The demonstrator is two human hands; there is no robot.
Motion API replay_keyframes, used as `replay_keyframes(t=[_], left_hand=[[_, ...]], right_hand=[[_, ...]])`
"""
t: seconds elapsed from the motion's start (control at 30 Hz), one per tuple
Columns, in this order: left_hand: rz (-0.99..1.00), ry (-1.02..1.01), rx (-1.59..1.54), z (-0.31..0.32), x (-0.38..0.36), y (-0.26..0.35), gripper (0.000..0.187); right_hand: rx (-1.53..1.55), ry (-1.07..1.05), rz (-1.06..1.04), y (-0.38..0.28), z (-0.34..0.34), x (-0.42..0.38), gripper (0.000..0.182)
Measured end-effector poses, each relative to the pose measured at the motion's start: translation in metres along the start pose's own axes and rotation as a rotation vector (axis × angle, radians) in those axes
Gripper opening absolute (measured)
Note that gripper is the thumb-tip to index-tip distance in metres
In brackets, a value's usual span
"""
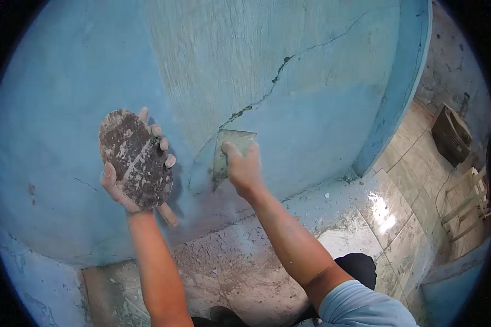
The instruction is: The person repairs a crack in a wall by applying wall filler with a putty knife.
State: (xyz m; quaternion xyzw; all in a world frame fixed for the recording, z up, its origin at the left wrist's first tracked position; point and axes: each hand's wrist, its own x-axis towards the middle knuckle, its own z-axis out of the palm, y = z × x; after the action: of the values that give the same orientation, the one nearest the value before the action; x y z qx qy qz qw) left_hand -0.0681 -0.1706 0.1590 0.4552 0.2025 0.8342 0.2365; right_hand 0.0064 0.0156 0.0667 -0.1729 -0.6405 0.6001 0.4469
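My left hand (117, 188), dusty and curled round its edges, holds a dark oval plate (135, 158) spotted with pale plaster. A wooden stick end shows below the plate by the wrist. My right hand (244, 169) grips a flat, pale greenish scraper (232, 140), its top edge against the blue wall (322, 125). A dark jagged crack (248, 108) runs up and to the right from just above the scraper, with deeper holes along it. Thinner, the crack continues down to the left of the scraper.
Plaster crumbs lie on the tiled floor (409, 218) along the wall's foot. A dark ribbed container (451, 135) stands at the right, with a pale wooden frame (466, 210) below it. The wall ends in a vertical edge at the right. My dark-clothed knee shows at the bottom.
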Motion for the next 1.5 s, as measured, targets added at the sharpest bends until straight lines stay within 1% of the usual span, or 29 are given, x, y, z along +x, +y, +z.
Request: replay_keyframes(t=[0.07, 0.17, 0.23, 0.3, 0.33, 0.4, 0.47, 0.5, 0.6, 0.7, 0.8, 0.9, 1.0, 1.1, 1.2, 1.3, 1.4, 1.5], left_hand=[[0.009, 0.014, 0.004, -0.005, 0.000, 0.000, 0.116], [0.021, 0.006, -0.002, -0.003, 0.001, 0.000, 0.115], [0.023, 0.004, 0.023, -0.002, 0.002, 0.002, 0.117], [0.022, 0.002, 0.013, 0.001, 0.002, 0.001, 0.117], [0.016, 0.006, 0.036, 0.002, 0.003, 0.002, 0.119], [0.015, 0.017, 0.073, 0.004, 0.002, 0.002, 0.122], [0.016, 0.005, 0.023, 0.007, 0.002, 0.001, 0.120], [0.019, -0.002, 0.000, 0.008, 0.003, 0.002, 0.120], [-0.006, -0.004, 0.004, 0.008, 0.002, -0.001, 0.120], [-0.016, -0.011, 0.016, 0.010, 0.001, -0.003, 0.118], [-0.003, 0.037, 0.068, 0.015, 0.001, -0.003, 0.123], [0.006, 0.030, 0.062, 0.021, 0.001, -0.003, 0.117], [0.001, 0.015, 0.079, 0.018, 0.003, 0.000, 0.117], [0.023, 0.024, 0.056, 0.012, 0.004, 0.003, 0.118], [0.033, 0.018, 0.037, 0.005, 0.004, 0.002, 0.118], [0.029, 0.017, 0.069, 0.004, 0.002, 0.002, 0.121], [0.020, 0.009, 0.069, 0.006, 0.002, 0.003, 0.121], [0.034, -0.015, -0.002, 0.014, 0.004, 0.000, 0.117]], right_hand=[[0.528, -0.249, 0.530, -0.031, -0.019, 0.012, 0.036], [-0.477, -0.306, -0.204, -0.022, -0.016, 0.013, 0.032], [-0.171, -0.230, -0.115, -0.019, -0.017, 0.008, 0.026], [0.482, -0.335, 0.331, -0.021, -0.029, 0.008, 0.027], [0.489, -0.321, 0.346, -0.022, -0.027, 0.007, 0.029], [0.493, -0.297, 0.375, -0.023, -0.021, 0.002, 0.034], [-0.046, -0.193, -0.092, -0.012, -0.018, 0.002, 0.027], [-0.315, -0.136, -0.327, -0.008, -0.016, 0.003, 0.027], [-0.243, -0.164, -0.032, 0.004, -0.008, 0.005, 0.025], [0.157, -0.156, -0.016, 0.009, 0.009, -0.017, 0.037], [-0.033, -0.010, -0.057, -0.010, 0.022, -0.023, 0.034], [-0.042, 0.032, -0.176, 0.005, 0.025, -0.017, 0.033], [0.556, -0.290, 0.228, 0.005, 0.004, -0.014, 0.025], [0.455, -0.357, 0.157, 0.003, -0.008, -0.009, 0.024], [0.084, -0.223, -0.063, 0.012, -0.006, -0.004, 0.024], [0.319, -0.318, 0.137, 0.005, -0.014, -0.007, 0.023], [-0.267, -0.129, -0.259, 0.023, 0.001, -0.006, 0.029], [0.344, -0.287, 0.411, -0.036, -0.014, -0.013, 0.030]])
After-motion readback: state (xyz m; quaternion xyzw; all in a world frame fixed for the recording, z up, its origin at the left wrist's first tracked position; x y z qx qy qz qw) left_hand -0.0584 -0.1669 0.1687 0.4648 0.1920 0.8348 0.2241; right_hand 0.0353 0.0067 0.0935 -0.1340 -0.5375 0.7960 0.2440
